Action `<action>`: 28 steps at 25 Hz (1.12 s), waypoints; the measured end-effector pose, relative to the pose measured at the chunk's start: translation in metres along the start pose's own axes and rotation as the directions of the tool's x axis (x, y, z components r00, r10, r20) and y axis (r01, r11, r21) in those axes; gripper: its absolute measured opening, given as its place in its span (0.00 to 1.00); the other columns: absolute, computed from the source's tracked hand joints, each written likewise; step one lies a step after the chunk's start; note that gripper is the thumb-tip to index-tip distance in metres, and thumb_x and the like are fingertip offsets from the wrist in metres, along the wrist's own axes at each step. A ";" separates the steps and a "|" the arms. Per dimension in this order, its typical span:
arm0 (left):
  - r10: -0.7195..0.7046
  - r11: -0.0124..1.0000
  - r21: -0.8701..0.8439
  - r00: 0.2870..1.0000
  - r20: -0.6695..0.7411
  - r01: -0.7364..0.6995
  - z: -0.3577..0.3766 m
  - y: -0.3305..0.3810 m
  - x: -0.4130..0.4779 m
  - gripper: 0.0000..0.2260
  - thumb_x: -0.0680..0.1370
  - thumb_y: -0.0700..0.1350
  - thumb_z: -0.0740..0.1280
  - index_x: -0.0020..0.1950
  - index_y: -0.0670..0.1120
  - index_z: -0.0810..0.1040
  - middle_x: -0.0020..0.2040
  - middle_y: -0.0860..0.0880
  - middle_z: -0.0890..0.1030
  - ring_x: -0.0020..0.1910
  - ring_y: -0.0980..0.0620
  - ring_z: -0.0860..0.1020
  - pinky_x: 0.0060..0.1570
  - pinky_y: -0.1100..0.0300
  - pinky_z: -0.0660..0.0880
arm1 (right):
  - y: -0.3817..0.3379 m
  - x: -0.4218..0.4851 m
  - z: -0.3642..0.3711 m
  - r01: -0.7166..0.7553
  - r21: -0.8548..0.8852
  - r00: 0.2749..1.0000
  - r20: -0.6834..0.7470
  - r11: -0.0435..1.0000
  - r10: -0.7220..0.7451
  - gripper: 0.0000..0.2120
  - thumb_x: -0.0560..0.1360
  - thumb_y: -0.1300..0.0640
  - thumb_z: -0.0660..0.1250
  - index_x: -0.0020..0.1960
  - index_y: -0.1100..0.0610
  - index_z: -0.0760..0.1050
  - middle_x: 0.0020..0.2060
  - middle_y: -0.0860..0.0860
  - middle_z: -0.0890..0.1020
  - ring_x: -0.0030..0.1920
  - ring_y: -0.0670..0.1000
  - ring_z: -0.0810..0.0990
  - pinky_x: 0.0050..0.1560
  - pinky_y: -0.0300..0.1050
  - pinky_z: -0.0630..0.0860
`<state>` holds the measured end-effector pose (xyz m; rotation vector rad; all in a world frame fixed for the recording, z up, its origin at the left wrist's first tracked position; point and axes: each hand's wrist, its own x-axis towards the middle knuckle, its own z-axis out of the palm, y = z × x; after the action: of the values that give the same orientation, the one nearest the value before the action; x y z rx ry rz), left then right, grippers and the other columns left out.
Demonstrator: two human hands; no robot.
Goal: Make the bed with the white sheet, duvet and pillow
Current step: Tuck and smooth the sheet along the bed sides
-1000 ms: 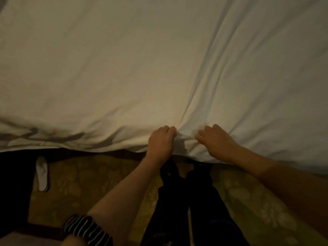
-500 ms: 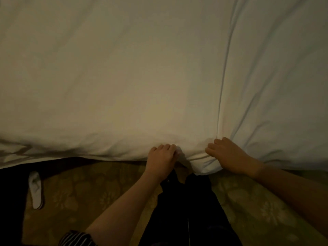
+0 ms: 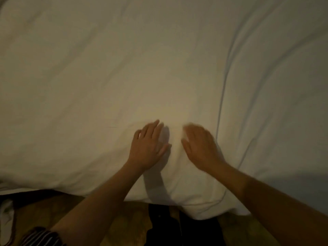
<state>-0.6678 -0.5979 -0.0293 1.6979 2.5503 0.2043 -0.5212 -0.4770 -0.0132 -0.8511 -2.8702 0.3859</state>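
Observation:
A white duvet (image 3: 124, 71) covers the bed and fills most of the view; its near edge hangs over the bedside. A long crease runs down its right part. My left hand (image 3: 148, 147) lies flat on the cloth near the edge, fingers straight and spread. My right hand (image 3: 199, 145) lies flat beside it, a little blurred, fingers extended. A small gap of cloth separates the two hands. No pillow is in view.
Below the bed edge is a patterned yellowish carpet (image 3: 120, 228). My dark-trousered legs (image 3: 182, 229) stand against the bedside. A white slipper (image 3: 6, 217) lies on the floor at the far left.
Both hands let go of the duvet's edge, which they were gripping, and moved up onto its top surface, now flat. The view has shifted closer over the bed.

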 end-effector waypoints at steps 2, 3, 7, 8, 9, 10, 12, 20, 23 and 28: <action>0.000 1.000 0.023 0.985 0.174 -0.004 0.005 -0.002 0.036 0.32 0.78 0.61 0.57 0.77 0.45 0.57 0.76 0.45 0.60 0.75 0.46 0.59 0.70 0.49 0.58 | 0.011 0.051 0.012 -0.064 0.007 0.990 0.130 0.998 0.062 0.24 0.81 0.51 0.51 0.74 0.61 0.61 0.72 0.59 0.65 0.72 0.58 0.64 0.71 0.51 0.60; -0.011 1.000 0.023 0.966 0.260 0.005 0.012 -0.005 0.056 0.33 0.78 0.62 0.53 0.78 0.46 0.51 0.78 0.47 0.52 0.77 0.48 0.51 0.73 0.49 0.49 | 0.022 0.073 0.023 -0.013 0.008 0.978 0.207 1.000 0.011 0.26 0.82 0.49 0.50 0.76 0.60 0.55 0.76 0.57 0.57 0.75 0.56 0.56 0.74 0.51 0.52; 0.079 0.994 0.052 0.970 0.229 -0.093 0.027 -0.050 0.118 0.35 0.75 0.70 0.42 0.78 0.53 0.51 0.78 0.51 0.51 0.77 0.49 0.50 0.72 0.53 0.43 | 0.090 0.121 0.047 0.193 -0.063 0.968 0.175 0.979 -0.180 0.31 0.80 0.41 0.46 0.76 0.59 0.55 0.76 0.56 0.58 0.75 0.54 0.56 0.75 0.50 0.48; 0.067 0.992 0.090 0.976 0.208 -0.087 0.027 -0.068 0.128 0.35 0.75 0.70 0.42 0.78 0.54 0.52 0.78 0.51 0.52 0.77 0.48 0.51 0.72 0.51 0.43 | 0.105 0.128 0.045 0.172 -0.090 0.975 0.161 0.981 -0.156 0.32 0.80 0.41 0.46 0.76 0.59 0.54 0.76 0.56 0.57 0.76 0.54 0.54 0.75 0.49 0.46; 0.011 0.992 0.120 0.980 0.196 -0.035 0.025 -0.083 0.136 0.34 0.76 0.69 0.42 0.78 0.54 0.50 0.78 0.51 0.51 0.77 0.47 0.50 0.72 0.49 0.43 | 0.114 0.134 0.043 0.126 -0.116 0.984 0.142 0.985 -0.109 0.32 0.80 0.41 0.46 0.77 0.60 0.53 0.76 0.56 0.55 0.76 0.54 0.52 0.75 0.49 0.44; -0.075 0.991 0.119 0.979 0.189 0.053 0.025 -0.091 0.144 0.33 0.76 0.67 0.44 0.78 0.54 0.48 0.78 0.50 0.49 0.77 0.47 0.48 0.72 0.47 0.41 | 0.120 0.143 0.039 0.083 -0.141 0.992 0.105 0.987 -0.068 0.32 0.80 0.42 0.46 0.77 0.61 0.52 0.76 0.57 0.55 0.76 0.55 0.52 0.75 0.51 0.44; -0.168 0.985 0.066 0.975 0.144 0.160 0.029 -0.079 0.156 0.34 0.77 0.64 0.48 0.78 0.48 0.50 0.78 0.47 0.49 0.77 0.45 0.48 0.72 0.45 0.41 | 0.118 0.156 0.035 0.092 -0.152 0.994 0.076 0.984 -0.081 0.31 0.80 0.44 0.47 0.76 0.63 0.54 0.75 0.59 0.56 0.76 0.57 0.54 0.74 0.53 0.44; 0.193 0.976 -0.143 0.955 0.226 -0.163 0.040 0.017 -0.020 0.38 0.75 0.67 0.57 0.76 0.40 0.59 0.76 0.43 0.58 0.76 0.46 0.55 0.72 0.43 0.54 | 0.052 -0.033 0.036 0.313 0.011 0.900 0.316 0.950 -0.300 0.40 0.76 0.34 0.53 0.74 0.64 0.58 0.75 0.59 0.57 0.74 0.57 0.59 0.73 0.55 0.53; 0.238 0.970 -0.120 0.936 0.261 -0.213 0.034 0.013 -0.036 0.45 0.72 0.71 0.58 0.76 0.40 0.57 0.76 0.43 0.58 0.76 0.46 0.54 0.71 0.43 0.54 | 0.040 -0.049 0.033 0.236 -0.031 0.920 0.328 0.971 -0.213 0.45 0.73 0.29 0.52 0.75 0.63 0.55 0.75 0.58 0.56 0.75 0.56 0.56 0.72 0.53 0.51; 0.277 0.961 -0.117 0.903 0.329 -0.252 0.042 0.022 -0.041 0.54 0.63 0.73 0.64 0.76 0.38 0.54 0.76 0.40 0.58 0.76 0.45 0.53 0.72 0.42 0.48 | 0.029 -0.068 0.039 0.158 -0.089 0.932 0.342 0.983 -0.119 0.46 0.72 0.29 0.54 0.75 0.64 0.54 0.75 0.59 0.56 0.75 0.57 0.56 0.73 0.55 0.50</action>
<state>-0.6268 -0.6246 -0.0678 1.8603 2.0397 0.0096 -0.4568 -0.4990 -0.0619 -0.6454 -3.2738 0.3864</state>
